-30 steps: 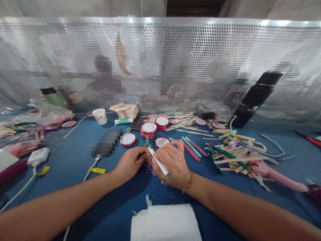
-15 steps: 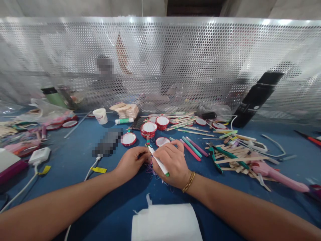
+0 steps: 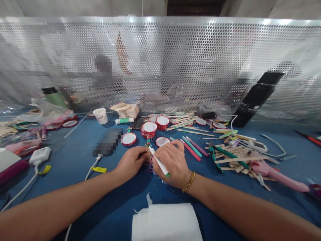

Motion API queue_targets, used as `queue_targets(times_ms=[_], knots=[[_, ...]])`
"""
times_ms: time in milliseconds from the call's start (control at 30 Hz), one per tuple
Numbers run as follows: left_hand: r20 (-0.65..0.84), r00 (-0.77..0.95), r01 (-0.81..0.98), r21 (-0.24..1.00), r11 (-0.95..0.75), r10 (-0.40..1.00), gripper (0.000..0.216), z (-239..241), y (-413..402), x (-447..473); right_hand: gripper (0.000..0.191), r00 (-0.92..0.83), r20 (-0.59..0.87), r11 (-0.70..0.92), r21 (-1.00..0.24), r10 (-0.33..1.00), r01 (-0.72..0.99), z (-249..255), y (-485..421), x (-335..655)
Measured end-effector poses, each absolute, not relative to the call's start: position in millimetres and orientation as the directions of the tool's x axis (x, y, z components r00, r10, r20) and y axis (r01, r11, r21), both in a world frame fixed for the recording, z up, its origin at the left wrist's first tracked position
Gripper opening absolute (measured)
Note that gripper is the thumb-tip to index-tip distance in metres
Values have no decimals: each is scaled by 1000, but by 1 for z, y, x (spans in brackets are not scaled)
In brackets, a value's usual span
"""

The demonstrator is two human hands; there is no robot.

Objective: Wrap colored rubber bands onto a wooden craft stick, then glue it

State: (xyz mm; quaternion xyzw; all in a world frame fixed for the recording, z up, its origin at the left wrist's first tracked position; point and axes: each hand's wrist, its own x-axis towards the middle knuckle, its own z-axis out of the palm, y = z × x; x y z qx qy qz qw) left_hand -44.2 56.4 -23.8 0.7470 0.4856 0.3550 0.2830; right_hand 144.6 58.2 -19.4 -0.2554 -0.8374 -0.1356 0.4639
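Observation:
My right hand [image 3: 172,162] is closed round a white marker pen [image 3: 160,164] with a green end, its tip against a small wooden stick [image 3: 148,142] with red and green bands. My left hand [image 3: 132,162] pinches the lower part of that stick; the fingers hide most of it. Just beyond the stick, red-rimmed white discs [image 3: 148,127] lie in a stack, with another disc [image 3: 129,138] to the left and one [image 3: 162,141] behind my right hand. Loose purple threads [image 3: 149,170] lie under my hands.
Coloured markers [image 3: 192,150] lie right of my right hand. Further right are green-handled pliers [image 3: 215,159], wooden sticks [image 3: 233,155] and a pink glue gun [image 3: 278,175]. A white cloth [image 3: 167,222] lies in front. A paper cup [image 3: 100,116] stands back left; a perforated metal panel [image 3: 160,63] closes the back.
Hardly anything differs. My right hand and the marker stay almost in place at the stick, with only a very slight shift; my left hand keeps its hold.

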Motion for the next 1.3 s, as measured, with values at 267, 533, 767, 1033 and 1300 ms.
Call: queue_targets(times_ms=[267,533,767,1033,1300], knots=[[253,273,536,761,-365,928,23,-26,58,-46,9,-428,852,827,-11,303,563,-19,59,144],[261,286,523,764,-378,922,22,-25,58,-46,10,-431,851,826,-4,299,564,-20,58,144],[253,276,532,764,-367,927,21,-28,59,-47,10,-426,854,820,-2,299,573,-21,59,144],[266,276,531,759,-377,924,23,-25,58,-45,10,-457,844,835,20,281,550,-19,57,143],[255,272,522,771,-365,928,23,-30,59,-47,11,-437,843,812,1,313,583,-20,58,144]])
